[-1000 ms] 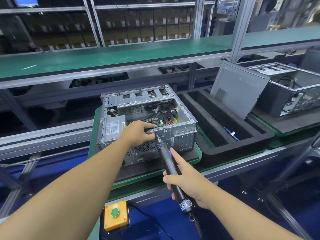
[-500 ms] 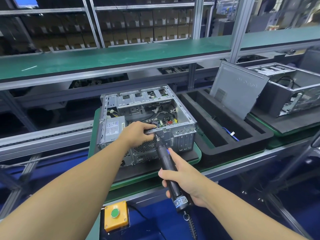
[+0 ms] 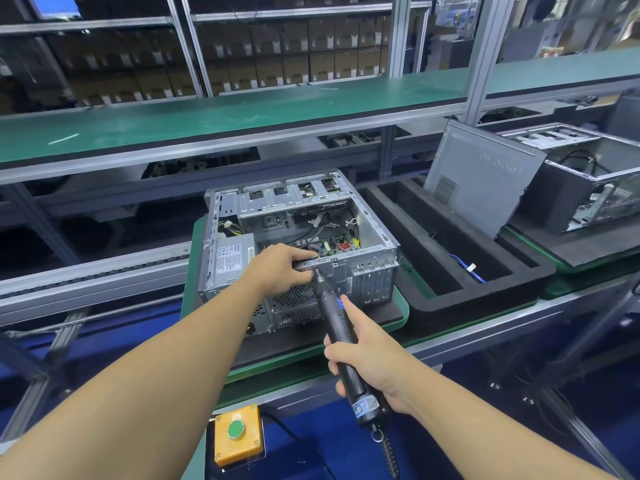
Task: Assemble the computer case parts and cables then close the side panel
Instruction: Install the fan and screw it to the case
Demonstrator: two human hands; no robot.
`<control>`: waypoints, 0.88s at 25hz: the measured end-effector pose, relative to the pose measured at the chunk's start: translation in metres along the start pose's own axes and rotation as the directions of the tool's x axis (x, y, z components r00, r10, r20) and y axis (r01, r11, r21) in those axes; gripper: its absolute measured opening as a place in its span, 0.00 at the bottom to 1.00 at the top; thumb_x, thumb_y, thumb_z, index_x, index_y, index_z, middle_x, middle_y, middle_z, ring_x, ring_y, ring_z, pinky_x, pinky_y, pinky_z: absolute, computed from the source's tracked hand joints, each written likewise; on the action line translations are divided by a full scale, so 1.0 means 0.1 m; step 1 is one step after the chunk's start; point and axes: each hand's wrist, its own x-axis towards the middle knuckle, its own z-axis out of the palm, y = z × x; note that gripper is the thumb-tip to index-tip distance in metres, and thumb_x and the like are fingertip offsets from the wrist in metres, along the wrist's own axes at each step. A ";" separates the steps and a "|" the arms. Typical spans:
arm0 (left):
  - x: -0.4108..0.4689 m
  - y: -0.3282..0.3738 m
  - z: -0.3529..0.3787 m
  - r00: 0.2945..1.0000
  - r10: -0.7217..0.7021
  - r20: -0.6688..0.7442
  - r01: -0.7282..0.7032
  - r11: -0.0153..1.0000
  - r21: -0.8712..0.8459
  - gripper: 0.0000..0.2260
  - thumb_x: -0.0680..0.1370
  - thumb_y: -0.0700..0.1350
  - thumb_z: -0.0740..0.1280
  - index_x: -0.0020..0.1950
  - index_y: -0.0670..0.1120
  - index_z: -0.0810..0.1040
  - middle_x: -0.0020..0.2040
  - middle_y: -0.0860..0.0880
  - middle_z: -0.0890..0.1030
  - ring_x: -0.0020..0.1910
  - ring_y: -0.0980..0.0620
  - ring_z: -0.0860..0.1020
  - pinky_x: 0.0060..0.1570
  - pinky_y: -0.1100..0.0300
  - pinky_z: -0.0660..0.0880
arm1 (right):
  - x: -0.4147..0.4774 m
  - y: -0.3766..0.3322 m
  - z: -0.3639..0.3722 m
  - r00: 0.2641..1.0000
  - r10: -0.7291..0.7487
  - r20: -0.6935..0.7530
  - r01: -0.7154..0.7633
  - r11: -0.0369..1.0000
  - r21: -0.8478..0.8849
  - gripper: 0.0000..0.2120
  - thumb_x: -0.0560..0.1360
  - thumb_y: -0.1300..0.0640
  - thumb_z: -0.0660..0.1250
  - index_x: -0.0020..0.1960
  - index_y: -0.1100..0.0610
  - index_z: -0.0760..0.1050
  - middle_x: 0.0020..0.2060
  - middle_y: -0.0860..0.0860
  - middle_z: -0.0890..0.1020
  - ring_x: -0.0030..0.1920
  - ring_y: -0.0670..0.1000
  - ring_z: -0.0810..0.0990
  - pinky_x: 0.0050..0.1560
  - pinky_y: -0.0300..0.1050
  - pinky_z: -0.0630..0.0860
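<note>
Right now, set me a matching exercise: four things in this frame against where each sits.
1. electric screwdriver
2. side panel
3. blue cable
4. green button

a. on the yellow box
b. in a foam tray slot
c. in the right hand, tip at the case
d. leaning at the tray's right end

Pairs: 1-c, 2-d, 3-b, 4-a

Your left hand grips the open computer case at its rear rim. Your right hand holds the electric screwdriver, tip against that rim.
</note>
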 end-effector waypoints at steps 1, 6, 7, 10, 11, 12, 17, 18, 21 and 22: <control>0.00 0.00 -0.01 1.000 0.001 0.002 -0.001 1.000 0.002 0.19 0.74 0.53 0.69 0.66 0.61 0.78 0.35 0.66 0.76 0.29 0.63 0.70 0.32 0.62 0.67 | 0.01 0.00 0.00 1.000 0.004 0.001 -0.004 1.000 -0.010 0.48 0.71 0.64 0.71 0.77 0.29 0.52 0.40 0.52 0.81 0.37 0.53 0.78 0.37 0.49 0.79; -0.02 -0.02 -0.02 0.999 0.015 0.036 -0.016 1.000 0.006 0.21 0.73 0.54 0.69 0.67 0.60 0.77 0.53 0.59 0.83 0.44 0.60 0.78 0.45 0.59 0.76 | -0.11 0.05 -0.15 1.000 0.026 -0.002 -0.026 0.995 -0.093 0.47 0.70 0.61 0.72 0.73 0.24 0.55 0.40 0.55 0.82 0.37 0.57 0.77 0.37 0.51 0.78; -0.01 -0.02 -0.02 0.999 0.019 0.039 -0.019 1.000 -0.006 0.22 0.73 0.54 0.70 0.67 0.59 0.76 0.59 0.58 0.82 0.51 0.57 0.79 0.52 0.56 0.77 | -0.15 0.05 -0.21 1.000 0.021 -0.004 -0.021 0.995 -0.100 0.47 0.69 0.61 0.72 0.73 0.24 0.56 0.39 0.55 0.82 0.37 0.57 0.77 0.37 0.51 0.79; 0.00 -0.01 -0.04 0.997 0.011 0.075 -0.010 1.000 -0.008 0.24 0.72 0.54 0.71 0.68 0.57 0.76 0.64 0.56 0.80 0.59 0.54 0.78 0.59 0.54 0.76 | -0.24 -0.03 -0.42 0.998 -0.028 -0.054 0.025 0.998 -0.049 0.47 0.68 0.61 0.73 0.74 0.26 0.58 0.40 0.53 0.82 0.36 0.56 0.77 0.36 0.50 0.78; 0.00 -0.01 -0.06 0.995 0.000 0.096 0.000 1.000 0.003 0.24 0.72 0.54 0.71 0.68 0.57 0.76 0.64 0.55 0.80 0.59 0.54 0.78 0.59 0.55 0.75 | -0.24 -0.09 -0.50 0.996 -0.051 -0.079 0.049 0.998 -0.033 0.47 0.68 0.62 0.73 0.74 0.26 0.58 0.41 0.53 0.83 0.35 0.55 0.77 0.36 0.50 0.78; -0.01 -0.02 -0.07 0.994 -0.015 0.111 0.015 1.000 -0.002 0.23 0.73 0.55 0.71 0.68 0.56 0.77 0.65 0.54 0.79 0.59 0.54 0.78 0.60 0.56 0.75 | -0.23 -0.17 -0.58 0.992 -0.072 -0.104 0.069 0.997 -0.030 0.47 0.68 0.62 0.74 0.74 0.27 0.58 0.42 0.54 0.83 0.35 0.55 0.77 0.35 0.49 0.78; 0.02 0.40 -0.19 0.983 0.124 -0.132 -0.136 0.987 -0.089 0.16 0.78 0.55 0.63 0.64 0.55 0.79 0.62 0.57 0.80 0.63 0.56 0.74 0.65 0.53 0.68 | -0.17 -0.61 -1.16 0.972 -0.131 -0.197 0.140 0.989 0.036 0.46 0.72 0.66 0.72 0.78 0.33 0.57 0.42 0.56 0.81 0.36 0.55 0.76 0.34 0.49 0.76; 0.10 0.57 -0.21 0.963 0.181 -0.197 -0.198 0.978 -0.070 0.16 0.78 0.54 0.61 0.61 0.53 0.80 0.60 0.57 0.81 0.62 0.55 0.74 0.64 0.51 0.68 | -0.13 -0.69 -1.31 0.968 -0.138 -0.209 0.149 0.988 0.037 0.45 0.73 0.67 0.72 0.78 0.34 0.57 0.42 0.56 0.81 0.37 0.55 0.76 0.34 0.49 0.76; 0.43 1.15 -0.11 0.925 0.311 -0.219 -0.336 0.938 -0.087 0.13 0.79 0.51 0.59 0.54 0.51 0.82 0.51 0.56 0.82 0.52 0.55 0.77 0.56 0.52 0.72 | 0.01 -0.91 -1.75 0.956 -0.170 -0.237 0.185 0.982 0.041 0.42 0.74 0.65 0.72 0.77 0.34 0.60 0.44 0.57 0.81 0.37 0.56 0.77 0.34 0.49 0.76; 0.58 1.36 0.00 0.933 0.310 -0.183 -0.335 0.934 -0.125 0.11 0.79 0.49 0.61 0.53 0.51 0.81 0.49 0.56 0.81 0.49 0.55 0.77 0.53 0.56 0.73 | 0.07 -0.98 -1.92 0.952 -0.178 -0.248 0.194 0.980 0.041 0.40 0.74 0.64 0.71 0.76 0.34 0.61 0.45 0.56 0.81 0.37 0.55 0.77 0.33 0.49 0.76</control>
